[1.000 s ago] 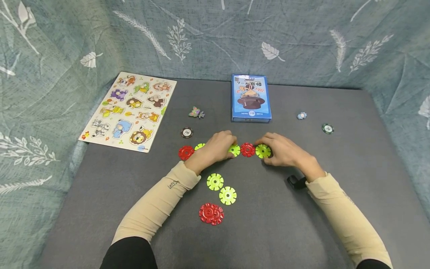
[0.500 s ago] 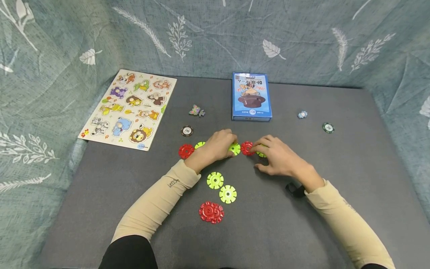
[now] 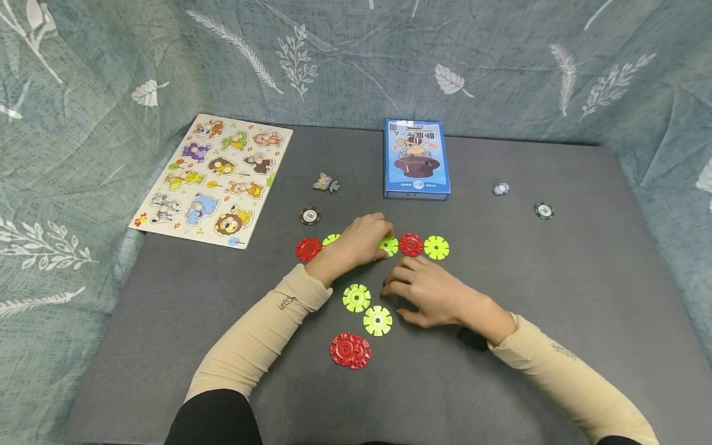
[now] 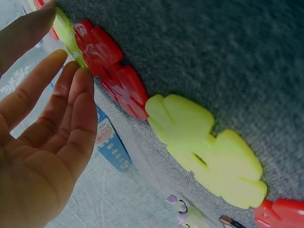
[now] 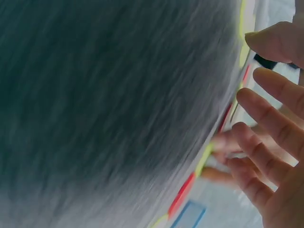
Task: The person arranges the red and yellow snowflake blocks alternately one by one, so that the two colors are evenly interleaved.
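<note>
A row of flat notched interlocking discs, red and yellow-green by turns, runs across the table from a red disc [image 3: 308, 250] to a yellow-green disc [image 3: 436, 248]. My left hand [image 3: 360, 240] reaches over the row, hiding part of it. Its thumb and fingers hold the edges of a yellow-green disc [image 3: 392, 246], beside a red disc [image 3: 411, 245]. My right hand [image 3: 428, 292] hovers nearer me, fingers loosely bent, nothing between them. To its left lie two loose yellow-green discs, one farther [image 3: 356, 298] and one nearer [image 3: 377, 321]. Overlapping red discs [image 3: 349, 350] lie closer to me.
A blue game box [image 3: 417, 161] lies at the back, an animal puzzle board [image 3: 211, 182] at back left. Behind the row are a brown-rimmed poker chip [image 3: 309, 216] and a small figure [image 3: 326, 183]. Farther right lie a tiny blue figure [image 3: 500, 188] and a green-rimmed chip [image 3: 544, 211].
My right hand has let go of the row's right-end yellow-green disc and moved left and towards me, near the loose discs. My left hand has stayed in place.
</note>
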Demonstrator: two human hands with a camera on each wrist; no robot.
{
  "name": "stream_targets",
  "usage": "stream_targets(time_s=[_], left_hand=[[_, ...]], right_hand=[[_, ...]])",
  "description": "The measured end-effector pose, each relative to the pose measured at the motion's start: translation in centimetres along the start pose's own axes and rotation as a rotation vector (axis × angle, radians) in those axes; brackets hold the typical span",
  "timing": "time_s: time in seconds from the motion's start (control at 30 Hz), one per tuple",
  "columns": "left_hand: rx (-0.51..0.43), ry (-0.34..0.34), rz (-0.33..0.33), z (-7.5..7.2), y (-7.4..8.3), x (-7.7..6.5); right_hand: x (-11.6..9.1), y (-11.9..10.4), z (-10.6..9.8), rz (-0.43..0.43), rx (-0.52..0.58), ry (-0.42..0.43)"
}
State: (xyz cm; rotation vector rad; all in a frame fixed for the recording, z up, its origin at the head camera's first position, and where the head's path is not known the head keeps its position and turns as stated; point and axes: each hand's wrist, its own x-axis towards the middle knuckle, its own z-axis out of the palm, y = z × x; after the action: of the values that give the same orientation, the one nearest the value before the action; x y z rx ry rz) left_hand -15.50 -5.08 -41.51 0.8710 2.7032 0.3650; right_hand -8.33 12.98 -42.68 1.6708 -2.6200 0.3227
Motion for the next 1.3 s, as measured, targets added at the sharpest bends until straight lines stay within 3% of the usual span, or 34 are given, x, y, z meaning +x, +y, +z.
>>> stream_targets(time_s=[0.43,0.63,0.8,1.0,1.3], left_hand=[[-0.023,0.019,0.002,-0.1,-0.1,-0.2],[-0.040,0.003,-0.016,0.0,0.1,-0.1],[-0.048,-0.011,-0.028,0.0,0.2,-0.1],[-0.045,-0.011,-0.027,-0.1,0.2,-0.2],[-0.038,-0.004,-0.022,-0.2,0.3,-0.3]], right_hand=[[3.1,-5.1,0.7,-0.219,0.011,-0.100],[4.2,-6.9,1.1,-0.285,-0.081,-0.133],[4.7,-7.8,1.2,-0.297,-0.171,-0.156],[4.9,-8.4,1.0,-0.273,-0.202,-0.175],[4.9,-9.1,1.7,-0.246,-0.264,-0.062]])
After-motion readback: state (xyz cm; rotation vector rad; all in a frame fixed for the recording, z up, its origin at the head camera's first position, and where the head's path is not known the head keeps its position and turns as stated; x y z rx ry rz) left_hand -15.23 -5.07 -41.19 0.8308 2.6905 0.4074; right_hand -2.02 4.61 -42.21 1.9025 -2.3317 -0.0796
